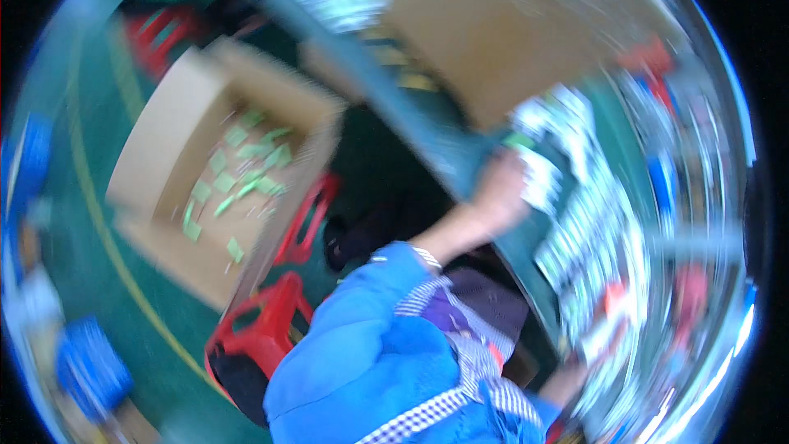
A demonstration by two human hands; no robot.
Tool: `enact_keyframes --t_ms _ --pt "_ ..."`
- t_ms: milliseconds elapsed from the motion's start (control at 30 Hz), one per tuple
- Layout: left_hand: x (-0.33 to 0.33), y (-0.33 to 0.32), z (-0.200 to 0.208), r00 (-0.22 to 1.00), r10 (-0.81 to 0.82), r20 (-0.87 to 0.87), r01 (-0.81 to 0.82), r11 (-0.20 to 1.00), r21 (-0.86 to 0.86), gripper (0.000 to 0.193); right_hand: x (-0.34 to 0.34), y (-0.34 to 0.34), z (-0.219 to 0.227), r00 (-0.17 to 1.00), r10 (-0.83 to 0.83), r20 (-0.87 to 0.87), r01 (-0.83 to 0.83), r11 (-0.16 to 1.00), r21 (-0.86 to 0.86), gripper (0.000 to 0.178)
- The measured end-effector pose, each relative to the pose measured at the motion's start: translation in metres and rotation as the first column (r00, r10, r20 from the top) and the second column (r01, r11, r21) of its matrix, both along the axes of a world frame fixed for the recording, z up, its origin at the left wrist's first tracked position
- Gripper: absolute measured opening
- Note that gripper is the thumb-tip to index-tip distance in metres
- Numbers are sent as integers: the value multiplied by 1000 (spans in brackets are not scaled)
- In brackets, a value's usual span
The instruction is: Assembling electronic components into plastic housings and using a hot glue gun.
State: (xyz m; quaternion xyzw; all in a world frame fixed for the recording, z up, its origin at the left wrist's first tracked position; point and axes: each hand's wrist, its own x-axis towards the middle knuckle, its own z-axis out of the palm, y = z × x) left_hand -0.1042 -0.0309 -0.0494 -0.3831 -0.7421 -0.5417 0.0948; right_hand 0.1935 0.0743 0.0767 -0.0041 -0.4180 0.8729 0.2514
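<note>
Brown cardboard panel (pixel 526 25) occupies green counter's (pixel 522 248) far end; open tan carton (pixel 168 136) stands off left edge. Left hand (pixel 501 187), right hand (pixel 593 349): blurred, grip indeterminable.

The left hand (pixel 503 189) holds a white piece (pixel 541 182) beside striped material (pixel 588 234); an open box (pixel 171 136) contains green pieces (pixel 224 182).

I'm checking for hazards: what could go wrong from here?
On the green table, the pale striped pieces lie near the edge; the left hand might brush some off. Light green pieces lie loose in the open brown cardboard box and may spill if someone bumps it.
</note>
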Motion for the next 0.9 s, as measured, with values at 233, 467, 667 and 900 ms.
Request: enact_keyframes --t_ms 233,467,667,900 --pt "-33 -36 -9 984 -77 -161 56 990 -131 29 -52 -46 -3 699 -602 386 584 792 177 37" --pt "-20 -31 9 989 -149 -20 144 976 -162 22 -40 -50 16 872 -472 131 468 882 62 40" --pt "-23 -8 13 974 -111 -197 84 986 -145 28 -22 -36 -10 675 -673 301 638 738 221 27" --pt "-11 -23 22 989 -136 -57 128 983 -133 17 -45 -44 14 784 -565 256 513 823 244 40"
